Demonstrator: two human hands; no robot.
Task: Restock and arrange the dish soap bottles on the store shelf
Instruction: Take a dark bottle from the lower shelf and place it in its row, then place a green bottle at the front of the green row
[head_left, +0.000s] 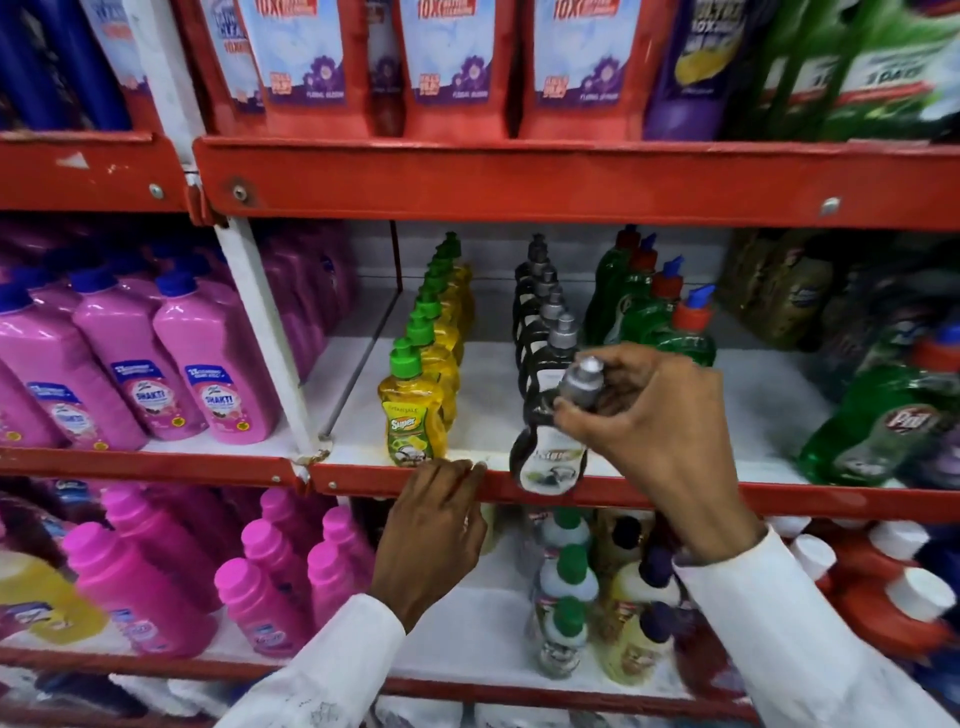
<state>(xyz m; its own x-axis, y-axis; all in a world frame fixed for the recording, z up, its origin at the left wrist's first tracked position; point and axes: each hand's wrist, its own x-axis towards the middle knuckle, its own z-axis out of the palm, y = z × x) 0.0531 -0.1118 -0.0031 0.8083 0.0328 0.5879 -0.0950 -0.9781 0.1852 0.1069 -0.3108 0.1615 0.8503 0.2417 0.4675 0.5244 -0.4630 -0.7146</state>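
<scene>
Black bottle (549, 457) in right hand (660, 431)

left hand (434, 525): reaches in from 6 o'clock, back up, fingers curled over a ledge, white sleeve at wrist | right hand (654, 431): enters from 5 o'clock, wrist bent toward 10 o'clock, fingertips (566, 408) pinched around a cap, white sleeve at forearm

"Super" on yellow bottle (413, 415)

The right hand (654, 426) grips the front black bottle (548, 457) by its grey cap (581, 382); the left hand (436, 530) rests on the red shelf edge (779, 501).
</scene>
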